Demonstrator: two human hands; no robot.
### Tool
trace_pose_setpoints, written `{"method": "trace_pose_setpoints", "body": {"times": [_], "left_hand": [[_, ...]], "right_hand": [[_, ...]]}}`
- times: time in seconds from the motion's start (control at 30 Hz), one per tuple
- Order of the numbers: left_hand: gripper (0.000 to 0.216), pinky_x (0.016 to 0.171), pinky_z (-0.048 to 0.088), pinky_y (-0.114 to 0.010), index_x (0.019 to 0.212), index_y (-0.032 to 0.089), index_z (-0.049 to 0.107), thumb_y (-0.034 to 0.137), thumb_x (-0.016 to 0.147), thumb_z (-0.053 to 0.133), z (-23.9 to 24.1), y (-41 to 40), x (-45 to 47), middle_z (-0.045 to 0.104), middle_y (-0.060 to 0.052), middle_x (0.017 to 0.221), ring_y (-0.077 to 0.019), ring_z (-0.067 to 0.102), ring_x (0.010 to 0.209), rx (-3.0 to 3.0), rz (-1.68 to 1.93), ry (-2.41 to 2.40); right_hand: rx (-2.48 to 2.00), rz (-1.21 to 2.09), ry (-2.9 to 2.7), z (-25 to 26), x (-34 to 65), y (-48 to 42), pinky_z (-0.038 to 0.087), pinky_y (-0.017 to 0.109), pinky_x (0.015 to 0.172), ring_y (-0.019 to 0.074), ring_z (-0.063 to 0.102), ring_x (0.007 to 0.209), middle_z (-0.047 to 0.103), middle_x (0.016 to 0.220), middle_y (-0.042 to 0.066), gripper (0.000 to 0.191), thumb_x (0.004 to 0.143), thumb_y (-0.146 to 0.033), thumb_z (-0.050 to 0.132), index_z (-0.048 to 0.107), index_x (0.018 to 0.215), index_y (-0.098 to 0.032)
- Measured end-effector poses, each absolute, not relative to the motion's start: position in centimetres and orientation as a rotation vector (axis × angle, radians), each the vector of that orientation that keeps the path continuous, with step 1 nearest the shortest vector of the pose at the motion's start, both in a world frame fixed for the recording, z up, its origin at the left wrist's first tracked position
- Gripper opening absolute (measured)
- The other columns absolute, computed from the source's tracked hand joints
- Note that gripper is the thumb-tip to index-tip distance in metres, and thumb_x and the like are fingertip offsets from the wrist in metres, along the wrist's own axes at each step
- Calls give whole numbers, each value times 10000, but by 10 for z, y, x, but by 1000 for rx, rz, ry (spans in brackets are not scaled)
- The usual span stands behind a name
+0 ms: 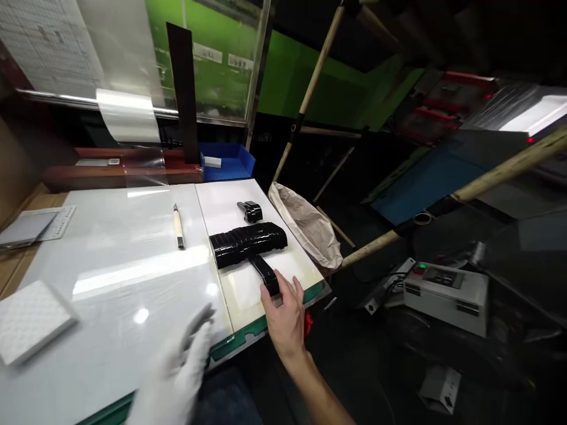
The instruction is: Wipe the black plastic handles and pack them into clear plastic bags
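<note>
My right hand [283, 316] is bare and rests at the table's near right edge, its fingers closed on the near end of a narrow glossy black plastic part [264, 273]. That part lies against a row of several similar black parts [248, 242] on the white sheet. A single black piece [250, 211] sits behind the row. My left hand [177, 369], in a white glove and blurred by motion, hovers over the table's near edge with fingers spread and nothing in it.
A utility knife [178, 226] lies mid-table. A white textured pad [31, 319] sits at the left. A blue bin [225, 160] stands at the back. A brown paper bag [310, 227] hangs off the table's right edge, beside wooden poles [487, 177] and a grey device [445, 295].
</note>
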State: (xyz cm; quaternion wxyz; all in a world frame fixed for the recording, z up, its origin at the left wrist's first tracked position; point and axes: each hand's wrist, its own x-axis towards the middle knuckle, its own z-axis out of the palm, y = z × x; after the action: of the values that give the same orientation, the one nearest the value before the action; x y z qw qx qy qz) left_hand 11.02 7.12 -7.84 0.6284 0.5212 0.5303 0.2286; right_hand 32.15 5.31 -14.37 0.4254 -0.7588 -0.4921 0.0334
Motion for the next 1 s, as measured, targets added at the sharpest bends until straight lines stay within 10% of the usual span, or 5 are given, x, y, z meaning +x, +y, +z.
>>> {"method": "trace_pose_setpoints", "body": {"times": [0.27, 0.47, 0.6, 0.7, 1.0], "left_hand": [[764, 350, 302, -260, 1460, 142, 466, 569, 850, 638, -100, 107, 208, 523, 53, 467, -172, 477, 348, 1068, 296, 1199], [466, 442, 305, -239, 1061, 207, 698, 573, 775, 738, -90, 99, 183, 414, 76, 458, -122, 426, 434, 1036, 436, 1182], [516, 411, 209, -259, 702, 214, 656, 698, 858, 574, -85, 66, 128, 310, 62, 371, -91, 251, 364, 723, 605, 1100], [612, 388, 119, -274, 589, 225, 642, 806, 770, 579, -90, 40, 86, 183, 72, 284, -79, 133, 308, 392, 631, 1029], [628, 445, 439, -256, 698, 205, 728, 817, 758, 600, -85, -1, -10, 536, -14, 411, -149, 499, 418, 498, 851, 1317]], "right_hand": [[-1828, 23, -1337, -158, 302, 51, 231, 661, 1220, 331, 569, 1341, 625, 1398, 181, 517, 1017, -497, 493, 601, 1366, -130], [-1869, 246, -1259, -134, 314, 16, 371, 614, 1161, 373, 363, 1487, 421, 1592, 134, 764, 911, -529, 673, 388, 1558, -239], [-1650, 413, -1075, -115, 299, -11, 527, 401, 982, 263, 667, 1103, 731, 1111, 81, 219, 991, -400, 590, 728, 1073, -251], [-1506, 1078, -911, -103, 270, -4, 559, 303, 792, 218, 712, 879, 744, 913, 70, 385, 994, -548, 543, 723, 1052, -213], [-1345, 1690, -1100, -85, 192, 29, 489, 271, 760, 178, 634, 774, 669, 753, 18, 505, 913, -668, 609, 673, 802, -179]]}}
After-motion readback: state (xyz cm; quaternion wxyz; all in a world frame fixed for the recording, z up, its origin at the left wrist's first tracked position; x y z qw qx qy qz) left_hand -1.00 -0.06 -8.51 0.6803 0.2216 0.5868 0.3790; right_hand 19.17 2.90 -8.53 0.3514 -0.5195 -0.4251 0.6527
